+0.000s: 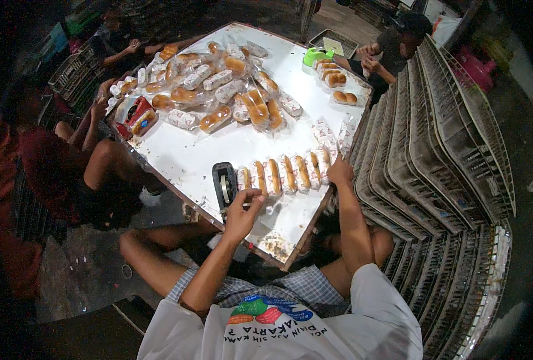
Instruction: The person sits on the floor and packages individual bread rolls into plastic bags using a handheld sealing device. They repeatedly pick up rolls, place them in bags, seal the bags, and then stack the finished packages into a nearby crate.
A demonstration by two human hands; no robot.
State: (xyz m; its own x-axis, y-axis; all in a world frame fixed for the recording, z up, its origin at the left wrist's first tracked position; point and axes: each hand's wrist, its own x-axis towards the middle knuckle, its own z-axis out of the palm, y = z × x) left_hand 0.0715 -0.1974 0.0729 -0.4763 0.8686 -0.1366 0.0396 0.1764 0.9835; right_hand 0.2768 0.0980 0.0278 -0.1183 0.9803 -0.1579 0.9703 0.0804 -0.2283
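Note:
My left hand (245, 211) is just in front of a black tape dispenser (224, 185), thumb and forefinger near the left end of a row of wrapped bread rolls (288, 174). Whether its fingertips hold anything is too small to tell. At the row's right end, my right hand (340, 171) touches the rolls, its fingers partly hidden; its grip is unclear. Two more printed packets (346, 133) lie just beyond it. Farther back, a large heap of bagged bread (217, 90) covers much of the white table (190, 162).
Stacked plastic crates (410, 148) rise close to my right arm. A red tape dispenser (133, 114) stands at the left edge, a green one (316, 56) at the back right beside more bread (334, 74). Several people sit around the table.

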